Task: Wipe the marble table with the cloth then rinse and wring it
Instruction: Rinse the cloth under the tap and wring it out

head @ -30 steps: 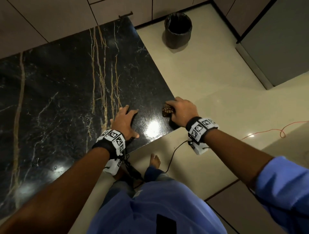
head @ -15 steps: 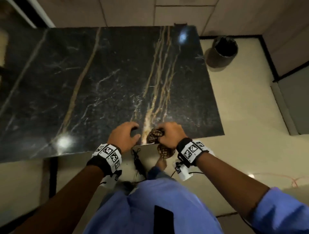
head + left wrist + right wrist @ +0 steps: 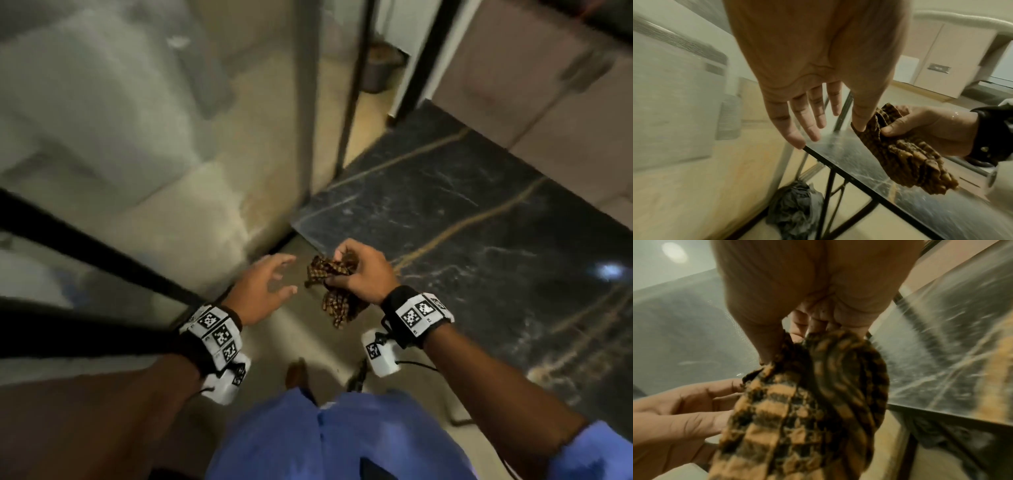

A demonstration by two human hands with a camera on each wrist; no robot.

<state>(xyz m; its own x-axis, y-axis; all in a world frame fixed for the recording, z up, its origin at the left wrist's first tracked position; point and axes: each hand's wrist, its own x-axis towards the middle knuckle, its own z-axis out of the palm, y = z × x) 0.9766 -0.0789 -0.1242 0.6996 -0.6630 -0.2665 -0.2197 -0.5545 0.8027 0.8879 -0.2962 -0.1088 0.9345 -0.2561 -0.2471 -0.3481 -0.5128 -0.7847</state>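
My right hand point(image 3: 356, 274) grips a bunched brown and orange checked cloth point(image 3: 334, 291), held in the air just off the corner of the black marble table point(image 3: 479, 240). The cloth point(image 3: 906, 154) hangs in folds below the fist, and fills the right wrist view point(image 3: 807, 402). My left hand point(image 3: 263, 287) is open with spread fingers, just left of the cloth. Its fingertips point(image 3: 725, 389) are next to the cloth's edge; whether they touch it is unclear. The table's thin edge point(image 3: 849, 175) runs under both hands.
A pale wall panel point(image 3: 102, 120) and dark frame bars point(image 3: 85, 253) fill the left. A grey bin point(image 3: 380, 68) stands on the floor beyond the table. A grey crumpled cloth point(image 3: 797, 207) lies on the floor under the table by its black legs point(image 3: 828, 194).
Both hands have lifted off the table's front edge. The right hand carried the cloth off the marble. The head view has swung left, so the table now lies to the right.
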